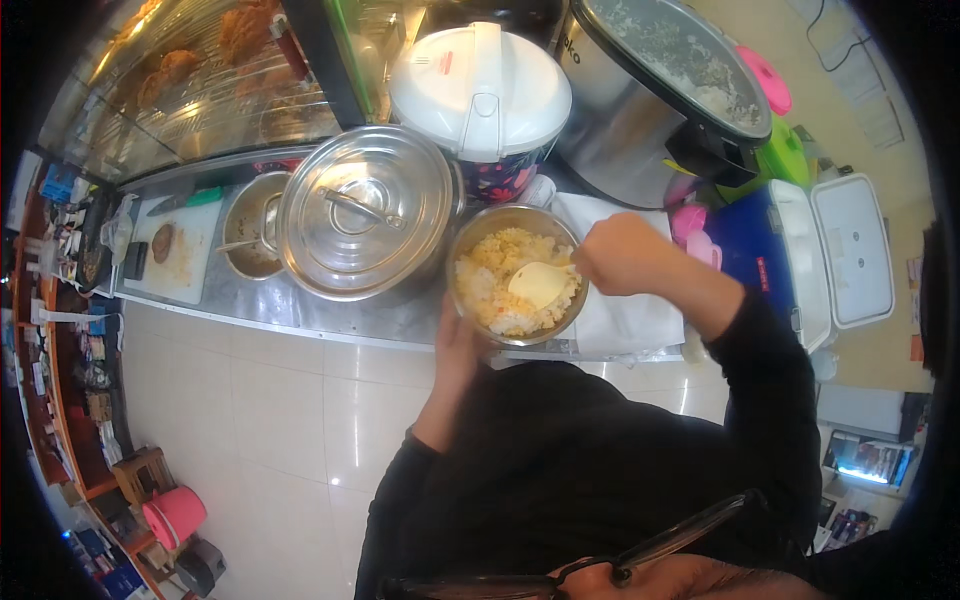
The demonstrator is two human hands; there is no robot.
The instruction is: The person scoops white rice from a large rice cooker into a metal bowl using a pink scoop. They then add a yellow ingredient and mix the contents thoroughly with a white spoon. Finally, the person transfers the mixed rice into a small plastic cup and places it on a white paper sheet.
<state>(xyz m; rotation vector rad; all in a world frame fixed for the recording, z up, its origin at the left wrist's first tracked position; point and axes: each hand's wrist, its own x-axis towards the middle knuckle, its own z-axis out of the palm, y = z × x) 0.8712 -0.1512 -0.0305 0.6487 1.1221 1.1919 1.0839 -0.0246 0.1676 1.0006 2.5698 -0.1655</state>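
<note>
A steel bowl (452, 279) stands near the counter's front edge, filled with rice (495, 251) that is partly yellow and partly white. In my right hand (619, 253) is a cream-coloured rice paddle (541, 283), its blade resting in the rice and its handle hidden by my fist. My left hand (457, 334) is against the bowl's lower left side; part of it is hidden beneath the rim, so the fingers' hold is only partly visible. White paper (634, 319) lies on the counter right of the bowl.
A lidded steel pot (367, 262) stands directly left of the bowl. Behind are a white-lidded rice cooker (517, 97) and a large steel cooker (622, 127) containing rice. Farther left are a small pan (251, 202) and a cutting board (191, 251) with a knife (166, 204). A blue cooler (750, 247) stands right.
</note>
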